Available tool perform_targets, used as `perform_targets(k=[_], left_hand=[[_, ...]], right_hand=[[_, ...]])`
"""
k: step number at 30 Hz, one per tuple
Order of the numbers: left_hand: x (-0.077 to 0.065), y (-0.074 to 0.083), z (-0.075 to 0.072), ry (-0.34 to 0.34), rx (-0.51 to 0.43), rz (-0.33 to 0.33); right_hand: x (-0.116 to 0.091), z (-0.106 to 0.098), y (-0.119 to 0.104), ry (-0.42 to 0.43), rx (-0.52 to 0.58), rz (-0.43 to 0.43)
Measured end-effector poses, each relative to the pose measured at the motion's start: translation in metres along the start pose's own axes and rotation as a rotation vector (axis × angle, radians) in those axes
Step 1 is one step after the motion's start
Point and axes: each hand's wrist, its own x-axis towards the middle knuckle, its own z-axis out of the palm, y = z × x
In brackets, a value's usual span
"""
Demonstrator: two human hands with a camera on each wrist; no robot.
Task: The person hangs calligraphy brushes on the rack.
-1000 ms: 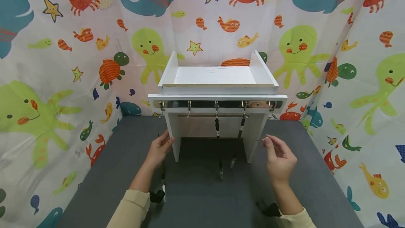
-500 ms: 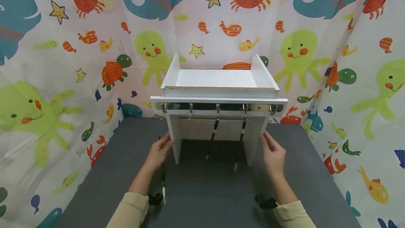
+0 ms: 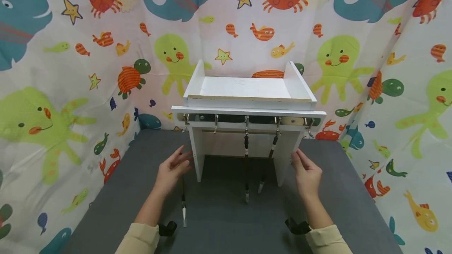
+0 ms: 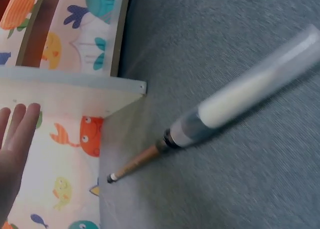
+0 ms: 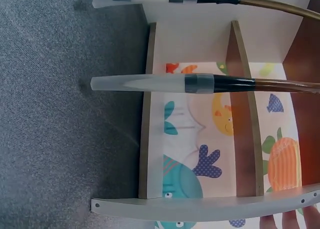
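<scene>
In the head view a white shelf (image 3: 247,113) stands on the grey cloth, with a row of metal hooks (image 3: 216,124) along its front. Two capped calligraphy brushes hang from the hooks: the middle brush (image 3: 246,167) nearly straight, the right brush (image 3: 270,158) slanted. My left hand (image 3: 169,173) is beside the shelf's left side panel (image 3: 197,154), apart from it, fingers extended. My right hand (image 3: 306,173) is at the right side panel, its fingers straight along the outside; contact is hard to tell. Another capped brush (image 4: 240,101) lies on the cloth below my left hand.
A curtain (image 3: 226,30) printed with sea animals surrounds the table at the back and sides. The grey cloth (image 3: 229,226) covers the tabletop. A low-walled tray (image 3: 247,88) forms the top of the shelf. Dark straps sit at both wrists.
My left hand has come off the left side panel and moved left. My right hand moved in to the right side panel during the past second. The hanging brushes have swung.
</scene>
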Motion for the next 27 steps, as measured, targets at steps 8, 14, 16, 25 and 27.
perform_targets(k=[8, 14, 16, 25, 27], left_hand=[[-0.003, -0.009, -0.010, 0.057, -0.071, -0.146], [-0.008, -0.016, -0.016, 0.093, -0.021, -0.298], [-0.009, -0.019, -0.017, 0.088, 0.015, -0.334], [-0.008, -0.031, -0.017, 0.084, 0.135, -0.435], [-0.007, -0.034, -0.018, 0.100, 0.148, -0.442]], right_hand=[[0.006, -0.004, -0.001, 0.035, 0.057, -0.036], [0.006, -0.002, -0.003, 0.025, 0.038, -0.011], [0.005, -0.002, -0.002, 0.024, 0.052, -0.010], [0.011, -0.001, 0.017, 0.021, 0.025, 0.033], [0.015, 0.000, 0.024, 0.018, 0.018, 0.047]])
